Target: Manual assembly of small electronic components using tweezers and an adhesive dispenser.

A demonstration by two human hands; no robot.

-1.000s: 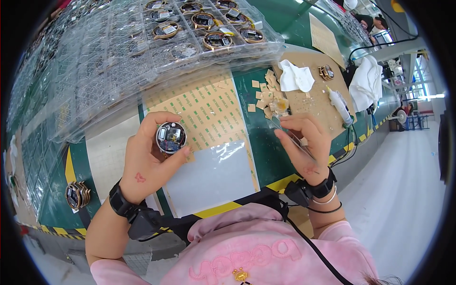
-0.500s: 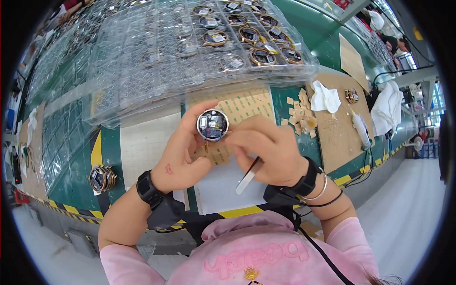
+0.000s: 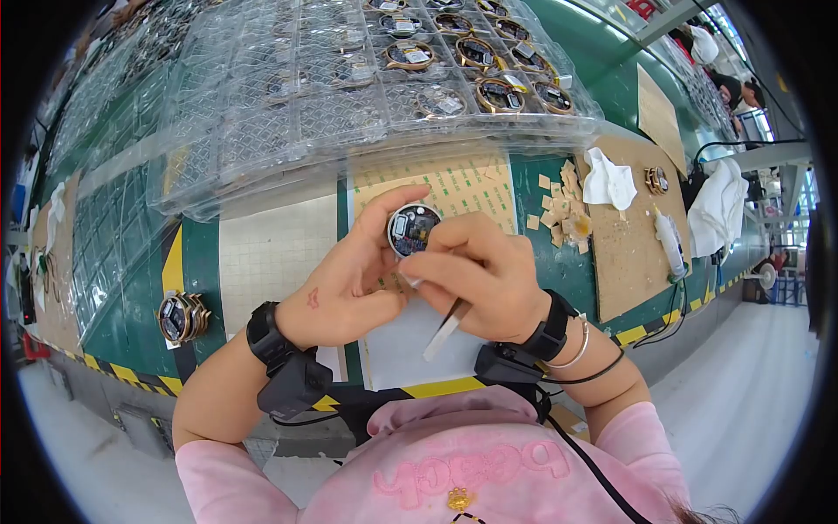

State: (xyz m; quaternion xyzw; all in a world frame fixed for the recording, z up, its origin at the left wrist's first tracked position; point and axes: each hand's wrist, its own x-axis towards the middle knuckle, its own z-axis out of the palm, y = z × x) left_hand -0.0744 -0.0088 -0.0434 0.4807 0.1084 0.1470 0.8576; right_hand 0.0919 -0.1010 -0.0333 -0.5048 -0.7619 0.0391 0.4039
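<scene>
A round watch case (image 3: 412, 230) with a silvery rim and a dark circuit inside is held by its edge in my left hand (image 3: 345, 297), the face tilted up. My right hand (image 3: 497, 284) is closed, its thumb and forefinger pinched at the lower right rim of the case. Metal tweezers (image 3: 443, 334) lie tucked in that palm, with their flat silvery end sticking out toward me. What the fingertips pinch at the rim is hidden. Below the hands lies a white sheet (image 3: 397, 349), and behind them a tan sheet with green marks (image 3: 471, 179).
Clear plastic trays (image 3: 349, 131) of watch cases fill the back. Stacked watch cases (image 3: 181, 318) stand at left. To the right are small tan squares (image 3: 563, 208), a brown board (image 3: 624, 271), a white cloth (image 3: 609, 179) and a white glue-gun-like tool (image 3: 669, 243).
The watch case has shifted slightly right in the picture with my left hand. My right fingers have closed in over its lower right edge and cover part of it.
</scene>
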